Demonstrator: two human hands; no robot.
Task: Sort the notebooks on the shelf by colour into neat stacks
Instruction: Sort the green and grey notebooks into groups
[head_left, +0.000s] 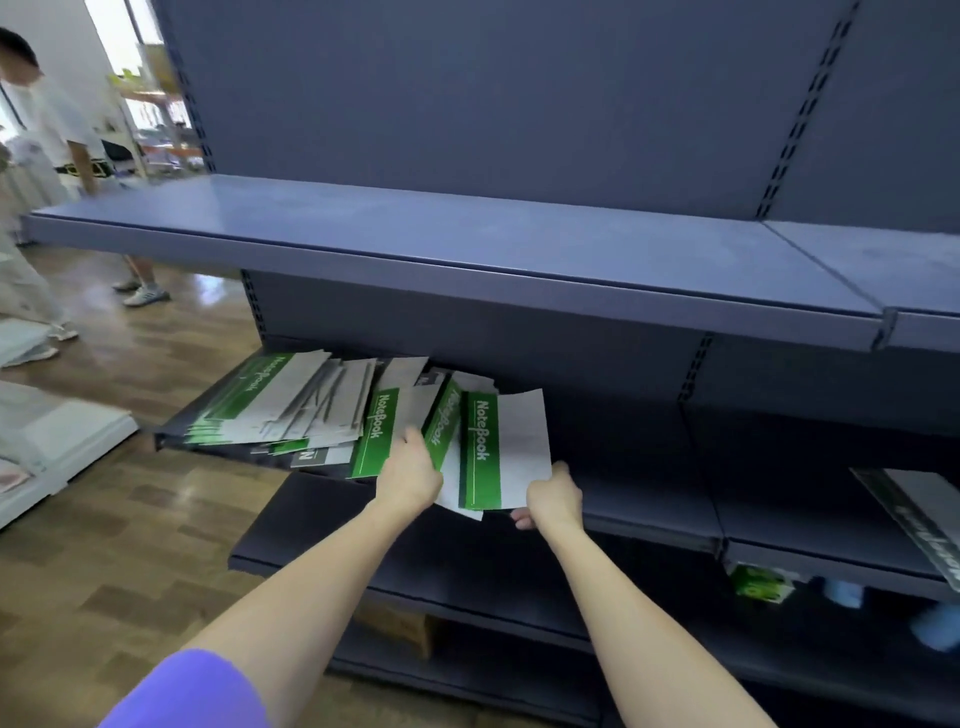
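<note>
A loose heap of notebooks (291, 405) with white covers and green "NoteBook" spines lies spread across the middle shelf (649, 512). A few dark-spined ones peek out underneath. My left hand (410, 475) grips a green-spined notebook (440, 423) that stands tilted near the heap's right end. My right hand (553, 499) pinches the lower right corner of another green-spined notebook (511, 449), thumb on top and fingers below. That notebook juts out past the shelf's front edge.
A bare blue shelf (467, 244) hangs over the heap, close above my hands. Dark shelves sit below, with a cardboard box (402, 626) and a green packet (761, 584). A dark-spined notebook (924, 519) lies on the right shelf. Two people stand at far left on the wooden floor.
</note>
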